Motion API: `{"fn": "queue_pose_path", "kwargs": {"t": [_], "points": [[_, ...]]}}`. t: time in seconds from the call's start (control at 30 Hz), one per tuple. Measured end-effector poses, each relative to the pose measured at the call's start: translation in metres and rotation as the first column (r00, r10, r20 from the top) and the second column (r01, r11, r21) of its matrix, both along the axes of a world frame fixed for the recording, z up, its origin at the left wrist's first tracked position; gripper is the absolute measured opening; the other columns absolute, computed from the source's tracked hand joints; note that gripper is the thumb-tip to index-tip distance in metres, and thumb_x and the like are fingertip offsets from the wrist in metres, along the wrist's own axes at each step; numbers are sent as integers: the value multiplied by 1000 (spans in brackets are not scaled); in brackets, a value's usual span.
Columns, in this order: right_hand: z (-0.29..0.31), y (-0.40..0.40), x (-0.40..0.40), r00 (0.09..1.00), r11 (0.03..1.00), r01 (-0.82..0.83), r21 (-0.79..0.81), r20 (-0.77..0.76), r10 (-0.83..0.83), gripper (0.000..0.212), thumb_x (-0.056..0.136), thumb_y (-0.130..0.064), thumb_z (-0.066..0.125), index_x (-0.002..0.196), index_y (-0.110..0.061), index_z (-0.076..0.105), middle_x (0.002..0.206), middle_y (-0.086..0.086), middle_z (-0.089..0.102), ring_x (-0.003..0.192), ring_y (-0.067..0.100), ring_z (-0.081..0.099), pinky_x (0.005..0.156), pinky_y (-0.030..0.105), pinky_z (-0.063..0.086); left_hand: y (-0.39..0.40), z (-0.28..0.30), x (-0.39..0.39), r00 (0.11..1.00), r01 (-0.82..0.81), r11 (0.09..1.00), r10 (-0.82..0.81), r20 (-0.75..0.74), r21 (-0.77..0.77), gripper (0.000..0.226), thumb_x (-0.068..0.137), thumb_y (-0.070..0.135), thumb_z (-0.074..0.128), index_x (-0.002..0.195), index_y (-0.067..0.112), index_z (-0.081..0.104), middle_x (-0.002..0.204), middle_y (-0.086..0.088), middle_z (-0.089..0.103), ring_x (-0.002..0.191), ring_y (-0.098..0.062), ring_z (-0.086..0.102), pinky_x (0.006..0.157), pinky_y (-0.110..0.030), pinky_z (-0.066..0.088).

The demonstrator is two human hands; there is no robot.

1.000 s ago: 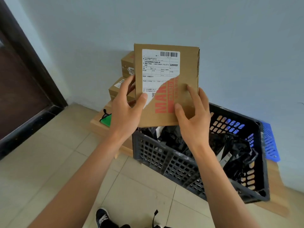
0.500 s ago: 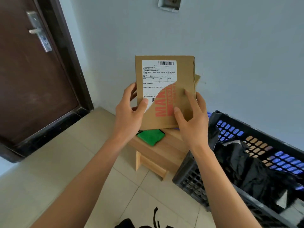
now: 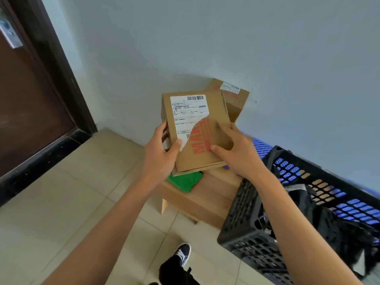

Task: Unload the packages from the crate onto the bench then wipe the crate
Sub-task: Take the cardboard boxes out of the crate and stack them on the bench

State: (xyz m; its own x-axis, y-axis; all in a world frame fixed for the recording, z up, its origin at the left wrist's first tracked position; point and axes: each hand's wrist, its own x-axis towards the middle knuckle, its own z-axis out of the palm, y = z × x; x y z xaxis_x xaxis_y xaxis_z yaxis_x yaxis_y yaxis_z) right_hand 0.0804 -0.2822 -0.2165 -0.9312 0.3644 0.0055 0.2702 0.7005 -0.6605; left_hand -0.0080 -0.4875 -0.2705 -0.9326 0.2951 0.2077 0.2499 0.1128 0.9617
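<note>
A flat cardboard package (image 3: 207, 112) with a white shipping label and red print is tilted low over the left end of the wooden bench (image 3: 207, 192). My left hand (image 3: 159, 153) grips its left edge, thumb on the front. My right hand (image 3: 236, 149) holds its lower right corner, fingers spread on the front. Behind it a taller cardboard box (image 3: 234, 97) stands against the wall. A green cloth (image 3: 184, 181) lies on the bench under the package. The dark grey crate (image 3: 246, 219) at right holds black plastic mailer bags (image 3: 337, 225).
A blue slatted panel (image 3: 260, 146) shows behind the crate by the wall. A dark brown door (image 3: 26, 99) stands at left. My shoe (image 3: 183, 254) is on the beige tiled floor below the bench.
The package has come down from chest height, tilting back toward the bench top in front of the stacked box. Both hands keep the same hold. The view has tipped downward.
</note>
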Motion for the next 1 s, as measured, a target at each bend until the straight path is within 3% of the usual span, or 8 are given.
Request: {"fn": "queue_pose_path", "kwargs": {"t": [0.17, 0.37, 0.5, 0.63, 0.7, 0.8, 0.93, 1.0], "points": [[-8, 63, -42, 995, 998, 21, -59, 96, -15, 75, 84, -54, 73, 150, -43, 41, 165, -3, 26, 148, 21, 32, 119, 38, 31, 44, -20, -31, 991, 113, 993, -110, 76, -31, 61, 98, 22, 64, 153, 33, 38, 142, 30, 53, 131, 11, 47, 102, -15, 46], [-29, 110, -97, 984, 999, -50, -17, 169, 52, 83, 83, -67, 66, 154, -34, 38, 161, -3, 35, 141, 21, 42, 115, 38, 37, 79, -32, -69, 983, 161, 979, -147, 110, -125, 64, 96, 27, 67, 144, 58, 37, 130, 47, 51, 123, 19, 48, 89, 0, 42], [-45, 118, -125, 982, 996, -92, -9, 165, 92, 84, 86, -61, 67, 156, -27, 35, 153, -6, 38, 131, 18, 48, 101, 29, 42, 92, -44, -89, 980, 164, 972, -142, 142, -166, 68, 97, 29, 66, 153, 48, 31, 133, 45, 50, 124, 19, 47, 95, -9, 42], [-61, 125, -145, 976, 997, -82, 9, 204, 79, 84, 87, -60, 66, 157, -28, 31, 160, 0, 29, 136, 22, 45, 111, 47, 44, 106, -54, -108, 973, 180, 963, -145, 177, -199, 68, 97, 27, 65, 154, 43, 31, 134, 40, 53, 124, 18, 47, 99, -16, 42], [-68, 130, -153, 972, 997, -75, 12, 223, 70, 84, 87, -61, 66, 157, -29, 30, 162, -1, 25, 137, 22, 44, 112, 47, 43, 112, -60, -116, 967, 194, 962, -156, 200, -190, 67, 98, 25, 65, 155, 40, 32, 139, 31, 55, 127, 12, 49, 102, -21, 44], [-77, 138, -162, 972, 998, -59, -5, 226, 59, 84, 87, -58, 67, 157, -27, 32, 162, -1, 25, 138, 21, 42, 109, 37, 40, 119, -68, -126, 955, 237, 954, -194, 224, -183, 64, 98, 25, 64, 153, 40, 35, 139, 29, 56, 127, 11, 50, 98, -18, 45], [-87, 145, -174, 973, 999, -38, -6, 229, 39, 83, 88, -63, 63, 156, -27, 34, 161, -2, 27, 140, 22, 40, 103, 29, 35, 122, -74, -135, 947, 266, 942, -216, 237, -204, 63, 99, 27, 64, 154, 39, 35, 134, 35, 55, 123, 19, 48, 88, -2, 43], [-89, 147, -180, 964, 1000, -7, -11, 266, 10, 83, 87, -70, 58, 156, -31, 32, 167, -1, 18, 148, 25, 31, 114, 38, 33, 121, -76, -143, 934, 295, 934, -237, 269, -200, 65, 99, 27, 63, 156, 34, 33, 140, 28, 55, 128, 14, 47, 103, -16, 45]]}}
